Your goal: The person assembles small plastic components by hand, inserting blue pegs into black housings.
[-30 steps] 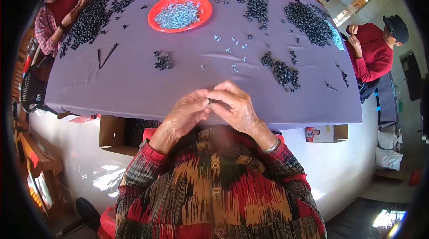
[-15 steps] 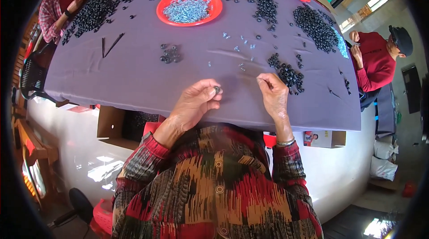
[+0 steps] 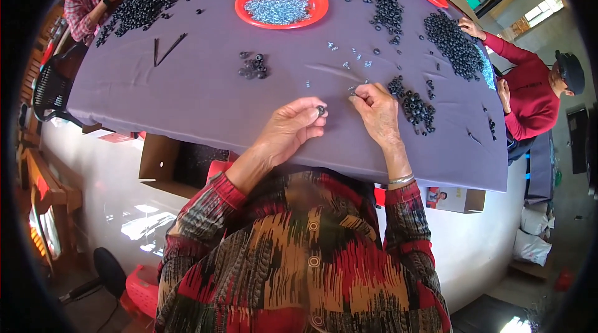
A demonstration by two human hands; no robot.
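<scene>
My left hand [image 3: 293, 127] pinches a small black round part [image 3: 321, 111] with a hole between thumb and fingertips, just above the table. To its right, my right hand [image 3: 378, 115] has thumb and forefinger closed together, the tips at a few tiny silvery springs [image 3: 352, 90] on the cloth. Whether anything sits in that pinch is hidden. Other loose springs [image 3: 357, 54] lie beyond it. A small group of black round parts [image 3: 254, 66] lies past my left hand, and a denser cluster [image 3: 417, 111] is right beside my right hand.
A red plate [image 3: 244, 17] heaped with silvery springs stands farther back on the purple tablecloth [image 3: 187, 96]. Large piles of black parts lie at the far left [image 3: 146, 6] and right [image 3: 451, 43]. Two thin black sticks [image 3: 165, 53] lie left. A person in red [image 3: 532, 90] sits right, another far left.
My right hand has moved forward to the tiny springs. The left hand still holds the black part. The view has shifted slightly, and the person at right has reached to the black pile.
</scene>
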